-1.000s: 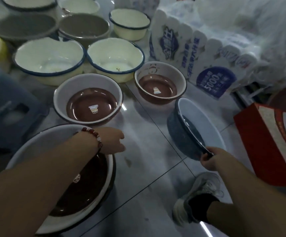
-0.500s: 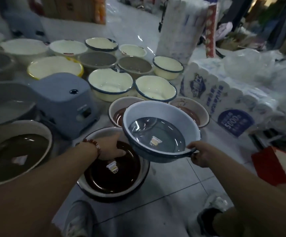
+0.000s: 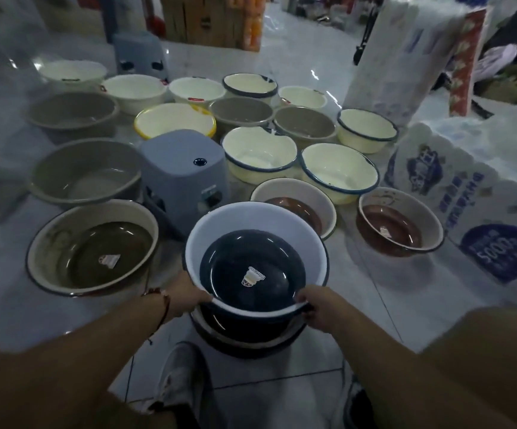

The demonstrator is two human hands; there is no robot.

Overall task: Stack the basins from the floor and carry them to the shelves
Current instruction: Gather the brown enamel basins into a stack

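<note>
1. A person looks down at a pale tiled floor (image 3: 359, 305) crowded with enamel and plastic basins. Both forearms reach forward to one basin close to the feet.
2. The blue basin (image 3: 255, 258), white inside with a dark navy bottom, is held by its near rim. The left hand (image 3: 186, 297) grips the rim on the left side, fingers curled over the edge. The right hand (image 3: 317, 306) grips the rim on the right side the same way.
3. The blue basin sits in or just above a brown basin (image 3: 244, 342) that rests on the floor beneath it. Whether it is fully seated there cannot be told.
4. Judged step: stacking is at an early stage, with this small stack formed and many basins spread out singly.
5. Nearest candidates are a large brown-bottomed basin (image 3: 93, 249) to the left, and two smaller brown-bottomed basins (image 3: 294, 205) (image 3: 401, 224) beyond and to the right. Cream basins with dark blue rims (image 3: 339, 171) lie further back.
6. Judged next move: settle the blue basin level, then free a hand to bring another basin in. Nesting by size matters, so a bigger basin would need to go under.
7. A grey-blue plastic stool (image 3: 186, 178) stands between the basins, just beyond the stack.
8. Writing: a small white sticker (image 3: 252, 277) sits on the navy bottom, its text too small to read. A wrapped pack of paper goods (image 3: 467, 193) at right shows "5000" in a dark blue circle, and its other characters are blurred.
9. No shelves are in view.
</note>
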